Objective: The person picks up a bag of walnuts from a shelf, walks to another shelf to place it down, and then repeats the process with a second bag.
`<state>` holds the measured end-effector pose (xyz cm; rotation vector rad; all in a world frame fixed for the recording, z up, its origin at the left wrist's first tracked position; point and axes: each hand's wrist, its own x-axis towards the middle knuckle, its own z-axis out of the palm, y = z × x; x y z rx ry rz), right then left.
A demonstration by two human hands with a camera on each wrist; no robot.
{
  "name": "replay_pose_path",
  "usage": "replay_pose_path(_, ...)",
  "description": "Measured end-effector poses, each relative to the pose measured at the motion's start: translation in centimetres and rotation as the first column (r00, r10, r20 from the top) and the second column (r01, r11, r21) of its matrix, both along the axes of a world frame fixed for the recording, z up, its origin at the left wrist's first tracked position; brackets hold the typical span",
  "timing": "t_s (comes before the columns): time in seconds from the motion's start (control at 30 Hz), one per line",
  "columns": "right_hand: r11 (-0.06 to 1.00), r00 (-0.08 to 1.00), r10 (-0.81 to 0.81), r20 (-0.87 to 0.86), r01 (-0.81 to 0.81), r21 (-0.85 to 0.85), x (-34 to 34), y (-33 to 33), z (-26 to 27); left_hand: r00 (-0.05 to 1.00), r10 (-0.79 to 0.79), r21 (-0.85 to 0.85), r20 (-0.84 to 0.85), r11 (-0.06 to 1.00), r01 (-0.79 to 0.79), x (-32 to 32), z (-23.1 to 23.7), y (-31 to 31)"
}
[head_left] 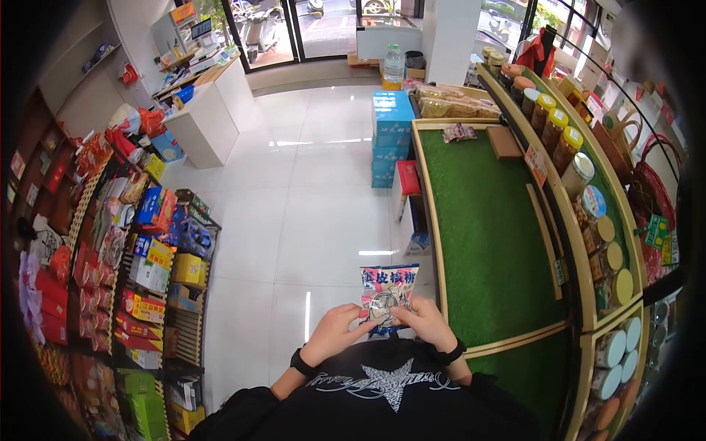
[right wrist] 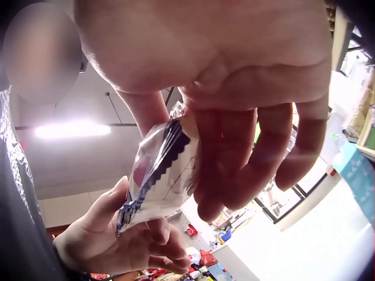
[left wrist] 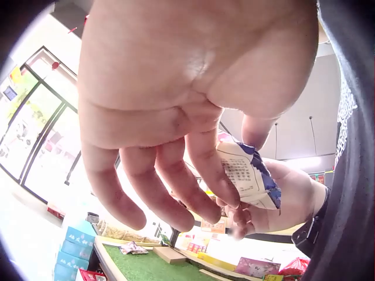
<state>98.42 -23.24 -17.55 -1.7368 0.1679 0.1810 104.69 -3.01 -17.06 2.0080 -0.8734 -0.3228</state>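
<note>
A printed snack packet [head_left: 388,295] with blue edges stands upright in front of the person's chest, its printed front toward the head view. The left hand [head_left: 340,332] pinches its left side between thumb and fingers; the right hand [head_left: 428,323] pinches its right side, thumb on the front. In the left wrist view the packet's back [left wrist: 243,172] shows small print, with the left hand [left wrist: 187,111] large in front and its other fingers loosely bent. The right wrist view shows the packet [right wrist: 161,175] between the right hand [right wrist: 234,99] and the left hand [right wrist: 120,240].
A green-lined display table [head_left: 485,242] lies to the right, with a small purple packet [head_left: 460,132] and a brown block [head_left: 504,142] at its far end. Jars line the shelf beyond. Blue boxes [head_left: 391,121] are stacked beside the table. Packed shelves [head_left: 151,294] stand at left, a white counter [head_left: 209,117] behind.
</note>
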Motion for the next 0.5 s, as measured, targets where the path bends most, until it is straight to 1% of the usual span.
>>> replay_pose_path(0.03, 1.0, 0.999, -0.019, 0.036, 0.019, 0.0, 0.7, -0.9, 0.0, 1.0, -0.002, -0.006, 0.004, 1.0, 0.002, 0.7, 0.2, -1.0)
replay_pose_path(0.13, 0.999, 0.999, -0.039, 0.017, 0.039, 0.032, 2.1, -3.2, -0.2, 0.999, -0.009, 0.013, -0.033, 1.0, 0.01, 2.4, 0.3, -3.4)
replay_pose_path(0.17, 1.0, 0.999, -0.021, -0.032, 0.021, -0.013, 2.5, -3.9, -0.1, 1.0, -0.007, -0.013, -0.026, 1.0, 0.007, 2.7, -0.2, -4.1)
replay_pose_path(0.2, 1.0, 0.998, -0.02, -0.051, 0.019, -0.011, 2.7, -4.5, 0.0, 1.0, -0.005, -0.039, -0.025, 0.999, 0.004, 2.9, -0.7, -4.7)
replay_pose_path(0.27, 0.996, 0.997, -0.014, -0.082, 0.007, -0.087, 3.5, -5.4, 0.9, 0.996, -0.013, -0.006, -0.086, 1.0, 0.012, 3.5, -1.3, -5.5)
replay_pose_path(0.3, 0.998, 0.999, -0.02, -0.037, 0.018, -0.059, 3.6, -5.7, -0.2, 0.992, -0.02, 0.023, -0.123, 0.999, 0.023, 4.0, -1.6, -5.8)
replay_pose_path(0.33, 0.998, 0.999, -0.017, -0.046, 0.014, -0.061, 3.9, -5.9, -0.9, 0.991, -0.018, 0.021, -0.132, 1.0, 0.021, 4.5, -2.0, -6.2)
replay_pose_path(0.4, 0.997, 0.997, -0.076, -0.017, 0.076, 0.007, 4.6, -6.1, -1.8, 0.997, -0.039, 0.004, -0.065, 0.999, 0.039, 5.7, -2.7, -6.8)
replay_pose_path(0.43, 0.995, 0.996, -0.084, -0.027, 0.085, 0.059, 5.2, -6.2, -1.6, 0.997, -0.04, 0.004, -0.072, 0.999, 0.04, 6.2, -2.7, -7.1)
replay_pose_path(0.5, 0.994, 0.995, -0.096, -0.011, 0.096, 0.059, 6.3, -6.6, -2.3, 0.993, -0.06, 0.009, -0.101, 0.998, 0.061, 7.8, -2.6, -7.7)
